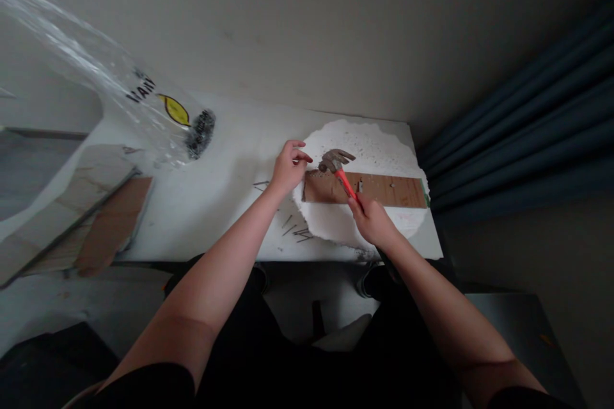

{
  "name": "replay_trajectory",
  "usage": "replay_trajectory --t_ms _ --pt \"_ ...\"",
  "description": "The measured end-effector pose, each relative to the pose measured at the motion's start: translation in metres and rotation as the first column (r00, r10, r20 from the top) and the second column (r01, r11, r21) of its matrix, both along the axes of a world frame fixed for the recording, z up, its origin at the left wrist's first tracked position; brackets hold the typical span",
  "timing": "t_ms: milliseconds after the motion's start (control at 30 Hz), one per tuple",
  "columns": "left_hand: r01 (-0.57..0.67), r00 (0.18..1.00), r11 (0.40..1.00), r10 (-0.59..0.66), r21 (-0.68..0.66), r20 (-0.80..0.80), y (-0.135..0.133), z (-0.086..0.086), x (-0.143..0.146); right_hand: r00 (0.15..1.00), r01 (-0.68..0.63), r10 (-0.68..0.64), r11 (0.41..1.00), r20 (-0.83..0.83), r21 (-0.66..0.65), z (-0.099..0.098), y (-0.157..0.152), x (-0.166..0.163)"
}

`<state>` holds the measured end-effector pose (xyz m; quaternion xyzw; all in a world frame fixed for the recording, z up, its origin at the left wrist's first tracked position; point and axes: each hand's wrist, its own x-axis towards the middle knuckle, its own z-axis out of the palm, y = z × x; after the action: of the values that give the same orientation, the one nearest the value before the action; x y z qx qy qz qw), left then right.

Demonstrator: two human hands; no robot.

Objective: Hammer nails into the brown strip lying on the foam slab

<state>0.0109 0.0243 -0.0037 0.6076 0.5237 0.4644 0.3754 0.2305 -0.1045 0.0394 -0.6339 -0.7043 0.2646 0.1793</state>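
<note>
The brown board [396, 192] lies on a white, pitted slab [364, 140] on the desk [225, 204]. Over the board, the right hand [373, 218] has its grip wrapped around the red-handled hammer [346, 185], whose head shows at the board's far edge. The left hand [288, 169] is at the board's left end, fingers bent; I cannot tell whether its grip pinches anything. Nails [302, 232] are scattered left of the board, and a clear plastic bag [144, 92] is well left of it.
</note>
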Motion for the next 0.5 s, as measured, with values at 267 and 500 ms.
replay_trajectory --t_ms 267,500 --pt "-0.012 0.992 0.998 0.005 -0.055 -0.128 0.003 -0.004 -0.004 0.999 -0.011 0.012 1.000 -0.043 0.020 0.001 0.001 0.001" --pt "-0.084 0.830 0.978 -0.038 -0.192 -0.556 0.006 0.006 -0.034 0.995 -0.014 0.011 1.000 -0.101 -0.027 0.001 0.004 0.007"
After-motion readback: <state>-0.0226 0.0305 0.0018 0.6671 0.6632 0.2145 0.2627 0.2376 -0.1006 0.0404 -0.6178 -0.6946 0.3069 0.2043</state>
